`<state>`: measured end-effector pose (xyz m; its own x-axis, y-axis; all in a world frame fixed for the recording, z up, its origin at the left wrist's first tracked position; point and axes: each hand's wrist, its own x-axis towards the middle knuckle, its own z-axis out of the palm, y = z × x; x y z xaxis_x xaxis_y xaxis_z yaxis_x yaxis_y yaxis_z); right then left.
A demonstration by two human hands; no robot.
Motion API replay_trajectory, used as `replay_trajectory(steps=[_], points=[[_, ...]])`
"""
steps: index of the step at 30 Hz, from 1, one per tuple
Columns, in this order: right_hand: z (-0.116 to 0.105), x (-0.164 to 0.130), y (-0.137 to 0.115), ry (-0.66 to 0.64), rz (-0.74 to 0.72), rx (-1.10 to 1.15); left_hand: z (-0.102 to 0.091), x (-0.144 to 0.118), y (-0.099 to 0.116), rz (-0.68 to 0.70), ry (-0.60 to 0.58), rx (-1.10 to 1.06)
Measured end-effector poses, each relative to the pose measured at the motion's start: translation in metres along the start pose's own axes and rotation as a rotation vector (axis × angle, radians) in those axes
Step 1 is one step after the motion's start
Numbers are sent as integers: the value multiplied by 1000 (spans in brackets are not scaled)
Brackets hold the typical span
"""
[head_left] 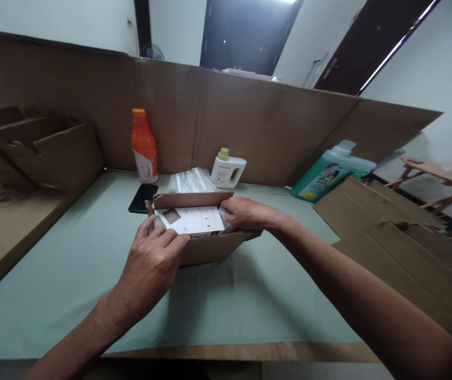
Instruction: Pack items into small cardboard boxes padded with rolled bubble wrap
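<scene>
A small open cardboard box stands in the middle of the pale green table. Inside it lies a white packet with a brown square printed on it. My left hand rests on the box's near left corner, its fingers on the packet's left end. My right hand grips the packet's right end at the box's right side. Both hands hold the packet in the box.
An orange bottle, a black phone, crumpled clear plastic and a white bottle with a green cap sit behind the box. A green detergent bottle lies at the right. Flat cardboard and folded boxes flank the table; a cardboard wall stands behind.
</scene>
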<state>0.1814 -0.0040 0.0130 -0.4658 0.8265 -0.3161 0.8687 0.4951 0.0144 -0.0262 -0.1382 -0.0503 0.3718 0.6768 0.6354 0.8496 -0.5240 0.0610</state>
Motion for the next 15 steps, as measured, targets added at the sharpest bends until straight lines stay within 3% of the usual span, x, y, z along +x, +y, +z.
replay_trajectory(steps=[5,7,9,11,12,13,15], points=[[-4,-6,1,88,1,25,1,2,0,-5,27,7],[-7,-22,6,246,21,99,-1,-2,0,-42,119,-45],[-2,-47,17,521,68,260,-1,-13,-3,-149,268,-114],[17,-73,30,798,129,465,3,-31,-7,-332,362,-203],[31,-82,36,872,154,555,9,-42,-9,-446,359,-264],[48,-89,41,901,167,635,16,-53,-10,-565,325,-335],[86,-89,47,797,131,757,35,-75,-12,-778,208,-486]])
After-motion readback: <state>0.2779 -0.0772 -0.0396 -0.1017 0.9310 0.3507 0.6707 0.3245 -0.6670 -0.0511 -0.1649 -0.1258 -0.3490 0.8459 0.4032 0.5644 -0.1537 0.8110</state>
